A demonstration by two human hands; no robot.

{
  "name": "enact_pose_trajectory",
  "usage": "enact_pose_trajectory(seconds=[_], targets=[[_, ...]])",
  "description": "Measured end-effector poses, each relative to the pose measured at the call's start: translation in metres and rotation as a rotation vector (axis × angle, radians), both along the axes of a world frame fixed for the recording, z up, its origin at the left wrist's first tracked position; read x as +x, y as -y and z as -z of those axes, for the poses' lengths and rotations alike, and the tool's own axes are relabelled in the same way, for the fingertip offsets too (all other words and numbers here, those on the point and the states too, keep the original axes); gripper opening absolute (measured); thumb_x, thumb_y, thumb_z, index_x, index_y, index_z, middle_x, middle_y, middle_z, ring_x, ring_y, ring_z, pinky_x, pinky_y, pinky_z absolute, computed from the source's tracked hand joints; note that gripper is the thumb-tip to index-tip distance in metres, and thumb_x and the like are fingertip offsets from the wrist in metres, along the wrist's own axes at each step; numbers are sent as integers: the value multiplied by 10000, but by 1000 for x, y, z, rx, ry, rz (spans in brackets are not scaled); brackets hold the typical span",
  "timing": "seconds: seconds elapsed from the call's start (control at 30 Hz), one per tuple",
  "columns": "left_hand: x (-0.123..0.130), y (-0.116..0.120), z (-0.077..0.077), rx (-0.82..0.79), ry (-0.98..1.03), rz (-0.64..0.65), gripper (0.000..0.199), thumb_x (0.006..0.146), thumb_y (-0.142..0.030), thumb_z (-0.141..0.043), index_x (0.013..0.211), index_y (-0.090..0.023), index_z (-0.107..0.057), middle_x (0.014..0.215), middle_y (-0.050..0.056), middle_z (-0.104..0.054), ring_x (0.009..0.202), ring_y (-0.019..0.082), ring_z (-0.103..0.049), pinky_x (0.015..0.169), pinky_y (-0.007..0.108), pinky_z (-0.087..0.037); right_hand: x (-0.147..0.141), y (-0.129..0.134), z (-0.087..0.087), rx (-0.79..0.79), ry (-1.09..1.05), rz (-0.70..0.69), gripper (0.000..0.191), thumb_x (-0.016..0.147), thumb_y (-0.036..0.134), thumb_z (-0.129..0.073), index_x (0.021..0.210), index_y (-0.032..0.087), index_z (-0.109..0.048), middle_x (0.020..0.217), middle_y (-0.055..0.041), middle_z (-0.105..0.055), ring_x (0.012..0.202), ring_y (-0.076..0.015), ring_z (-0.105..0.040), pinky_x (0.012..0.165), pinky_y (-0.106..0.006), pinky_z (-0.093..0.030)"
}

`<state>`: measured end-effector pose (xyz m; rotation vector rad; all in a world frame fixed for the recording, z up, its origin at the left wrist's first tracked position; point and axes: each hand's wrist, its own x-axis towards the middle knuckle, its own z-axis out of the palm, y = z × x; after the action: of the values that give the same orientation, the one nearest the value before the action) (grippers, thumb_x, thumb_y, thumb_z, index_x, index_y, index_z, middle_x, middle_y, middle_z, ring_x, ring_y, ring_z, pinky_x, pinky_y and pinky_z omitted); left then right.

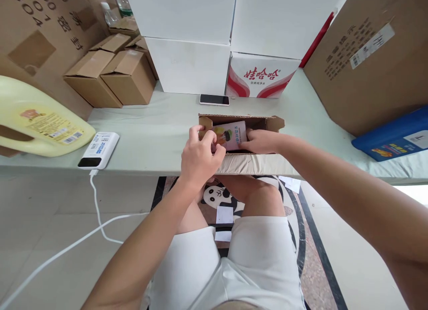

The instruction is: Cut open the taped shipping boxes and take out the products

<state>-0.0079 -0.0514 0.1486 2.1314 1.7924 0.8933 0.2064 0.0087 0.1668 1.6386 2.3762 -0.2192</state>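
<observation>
On the near side of the carton are the wearer's shorts and knees, with a panda print and paper slips below. The carton stands open on the bench, close to its near edge. Inside the carton is a pink packet, printed face up, slightly skewed. At the carton's left end, the left hand has its fingers bent and parted by the packet's left side; whether it pinches anything cannot be told. From the carton's right side, the right hand reaches in, fingertips touching the packet's right edge; part of it is hidden, so its grip cannot be determined.

Left of the carton, well apart, a white device with a cable lies beside a yellow jug. Well right of the carton is a blue container. Just beyond the carton, a phone lies flat. Farther beyond stand white boxes, one red-lettered; brown boxes stand beyond and left.
</observation>
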Motion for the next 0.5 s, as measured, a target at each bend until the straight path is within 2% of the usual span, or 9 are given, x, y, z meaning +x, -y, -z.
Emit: enact_pose_trajectory(seconds=[0.1,0.17,0.27,0.37,0.5], targets=[[3,-2,-2,-17,-23,-23,38,872,-248,-554,864,-224,-582,1363,143,-524,1000,282,-684,788,415,-538,-10,-5,-9,-141,-360,387,531,928,511,-545,1311,167,-674,1267,-129,-738,1042,-257,-725,830,-326,-585],[4,-4,-3,-30,-21,-37,29,870,-254,-559,862,-228,-571,1366,133,-521,952,267,-678,765,410,-527,-15,-9,-8,-233,-622,530,500,877,454,-651,1288,170,-664,1288,-122,-731,1056,-239,-718,862,-316,-592],[4,-6,-5,-46,-1,-56,20,862,-255,-565,866,-236,-559,1359,117,-523,863,237,-662,751,409,-518,-19,-13,-4,-272,-777,543,458,812,402,-746,1198,168,-662,1231,-125,-743,1017,-228,-710,871,-329,-597],[-2,-11,-6,-43,45,-66,29,851,-220,-558,867,-242,-548,1266,114,-572,819,229,-643,732,398,-505,-20,-8,-9,-185,-695,542,479,781,482,-773,1107,153,-651,1180,-136,-731,1002,-257,-689,866,-377,-588],[-16,-20,-3,-55,132,-143,111,843,-142,-534,857,-251,-517,849,39,-645,771,225,-627,731,355,-462,-12,11,-33,77,-615,463,406,769,490,-755,986,167,-641,1054,-113,-700,967,-282,-653,846,-399,-565]])
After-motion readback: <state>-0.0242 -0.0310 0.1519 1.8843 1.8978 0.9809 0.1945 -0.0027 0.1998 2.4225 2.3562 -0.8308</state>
